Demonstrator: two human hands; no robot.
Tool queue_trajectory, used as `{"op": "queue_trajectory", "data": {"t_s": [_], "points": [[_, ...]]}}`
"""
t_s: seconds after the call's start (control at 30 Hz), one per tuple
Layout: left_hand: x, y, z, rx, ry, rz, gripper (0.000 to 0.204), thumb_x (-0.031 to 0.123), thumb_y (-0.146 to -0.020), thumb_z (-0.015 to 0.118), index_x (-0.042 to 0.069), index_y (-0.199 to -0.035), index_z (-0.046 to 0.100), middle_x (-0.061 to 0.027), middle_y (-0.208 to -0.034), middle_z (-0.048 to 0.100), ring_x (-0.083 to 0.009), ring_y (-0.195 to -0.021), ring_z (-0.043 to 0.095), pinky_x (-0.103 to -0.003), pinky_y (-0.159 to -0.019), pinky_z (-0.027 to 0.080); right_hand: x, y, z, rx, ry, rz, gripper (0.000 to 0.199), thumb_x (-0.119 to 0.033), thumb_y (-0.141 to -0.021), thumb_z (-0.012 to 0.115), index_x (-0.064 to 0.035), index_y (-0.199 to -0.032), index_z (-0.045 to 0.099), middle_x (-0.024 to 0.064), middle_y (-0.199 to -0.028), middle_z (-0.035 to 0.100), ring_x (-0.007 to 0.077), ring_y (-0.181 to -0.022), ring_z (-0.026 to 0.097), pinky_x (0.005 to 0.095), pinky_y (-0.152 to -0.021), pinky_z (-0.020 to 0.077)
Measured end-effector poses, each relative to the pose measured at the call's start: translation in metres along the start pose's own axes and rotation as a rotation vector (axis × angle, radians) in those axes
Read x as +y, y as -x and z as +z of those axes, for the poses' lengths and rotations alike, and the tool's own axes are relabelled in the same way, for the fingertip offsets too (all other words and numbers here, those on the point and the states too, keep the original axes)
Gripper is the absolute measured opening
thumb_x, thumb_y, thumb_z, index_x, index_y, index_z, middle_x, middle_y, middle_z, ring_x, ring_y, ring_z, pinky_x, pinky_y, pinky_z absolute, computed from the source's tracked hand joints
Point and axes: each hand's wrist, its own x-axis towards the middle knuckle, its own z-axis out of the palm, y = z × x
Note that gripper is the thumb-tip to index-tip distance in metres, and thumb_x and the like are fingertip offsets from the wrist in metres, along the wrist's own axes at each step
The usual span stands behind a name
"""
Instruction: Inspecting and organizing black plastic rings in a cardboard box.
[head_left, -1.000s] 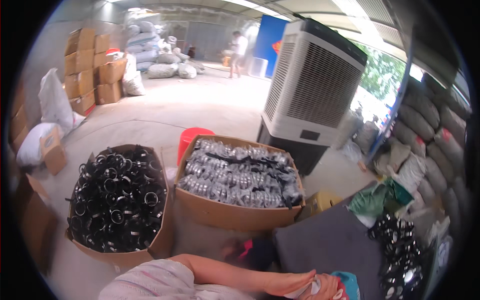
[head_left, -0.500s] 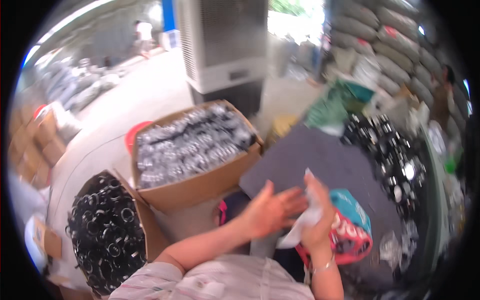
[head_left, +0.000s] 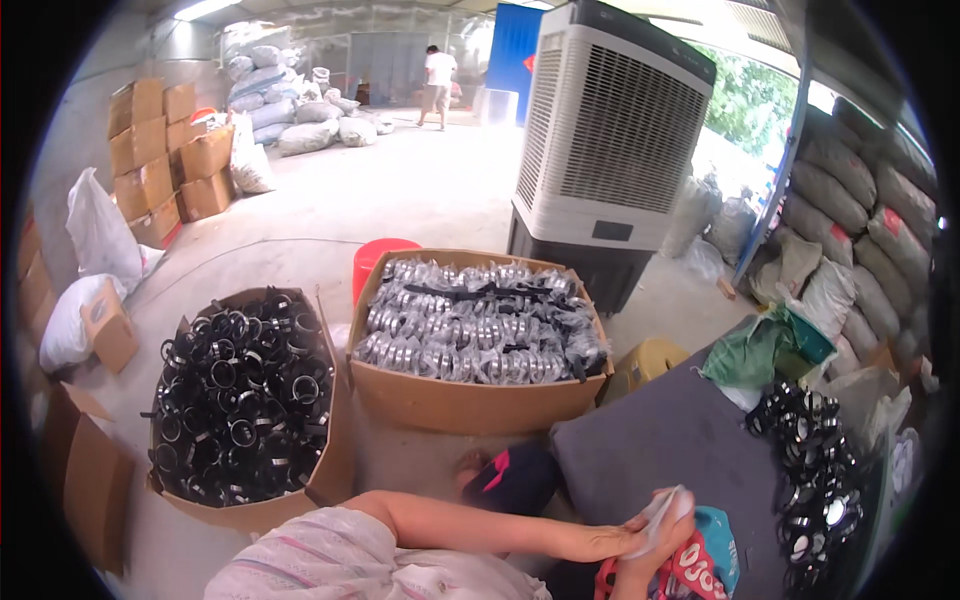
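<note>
Both hands meet at the lower right over a grey tabletop (head_left: 660,430). A thin white cloth or tissue (head_left: 664,516) is between them. My right hand (head_left: 682,512) is closed around it, and my left hand (head_left: 612,541) presses in from the left, its fingers closed on the cloth and partly hidden. Just below and right of the hands lies a red and teal printed bag or cloth (head_left: 712,555). A heap of black and silver ring-shaped parts (head_left: 806,470) covers the right side of the tabletop.
Left of the table stand a carton of plastic-wrapped metal rings (head_left: 480,405) and a carton of black rings (head_left: 240,515). A tall air cooler (head_left: 610,130) rises behind. Sacks (head_left: 885,230) are stacked at right, boxes (head_left: 140,160) at far left. A person (head_left: 438,85) stands far back.
My view has tilted up and turned left. The hands, apart half a second ago with the left fingers spread, are now together on the white cloth.
</note>
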Motion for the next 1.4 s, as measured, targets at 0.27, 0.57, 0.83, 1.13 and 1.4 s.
{"op": "queue_trajectory", "data": {"t_s": [0.27,0.57,0.83,1.13,1.4], "points": [[0.050,0.034,-0.039,0.219,-0.215,0.201,0.028,0.019,-0.096,0.045,-0.001,-0.086,0.061,-0.0086,-0.084,0.065,-0.0168,-0.076,0.062,-0.029,-0.065,0.048,-0.003,-0.039,-0.016,-0.258,-0.644,0.329,0.041,-0.024,-0.098,0.039,-0.0005,-0.131,0.041,0.0184,-0.125,0.052,0.0286,-0.116,0.050,0.0384,-0.101,0.0397],[-0.009,-0.023,0.001,0.825,-0.594,0.511,0.009,0.009,-0.088,0.052,0.005,-0.082,0.058,-0.0043,-0.071,0.059,-0.0198,-0.062,0.059,-0.029,-0.055,0.045,0.007,0.010,0.015,-0.165,-0.280,0.200,0.031,-0.030,-0.090,0.053,-0.0028,-0.096,0.065,0.0181,-0.087,0.065,0.0382,-0.086,0.061,0.0449,-0.082,0.0468],[0.014,-0.013,-0.011,0.604,-1.061,0.416,0.023,0.006,-0.076,0.057,0.000,-0.098,0.058,-0.0146,-0.085,0.061,-0.0324,-0.073,0.063,-0.041,-0.061,0.051,0.006,-0.014,0.002,-0.068,-0.645,0.316,0.040,-0.034,-0.098,0.039,0.0029,-0.100,0.054,0.0195,-0.098,0.063,0.0288,-0.090,0.063,0.0397,-0.084,0.0498],[-0.010,0.005,-0.023,0.263,-0.922,0.543,0.012,0.016,-0.074,0.061,0.009,-0.084,0.061,-0.0087,-0.087,0.061,-0.0258,-0.076,0.062,-0.041,-0.061,0.049,0.001,-0.010,0.003,-0.744,0.221,-0.298,0.016,-0.017,-0.082,0.058,-0.0047,-0.091,0.063,0.0137,-0.092,0.065,0.0228,-0.084,0.065,0.0349,-0.076,0.0513],[0.019,0.020,-0.027,0.439,-0.671,0.177,0.010,0.003,-0.079,0.057,0.001,-0.086,0.064,-0.0096,-0.079,0.067,-0.0252,-0.072,0.065,-0.032,-0.063,0.049,-0.025,-0.023,-0.009,-0.358,-0.191,0.042,0.026,-0.018,-0.088,0.052,0.0040,-0.099,0.061,0.0150,-0.099,0.064,0.0216,-0.091,0.062,0.0311,-0.079,0.0495]]}}
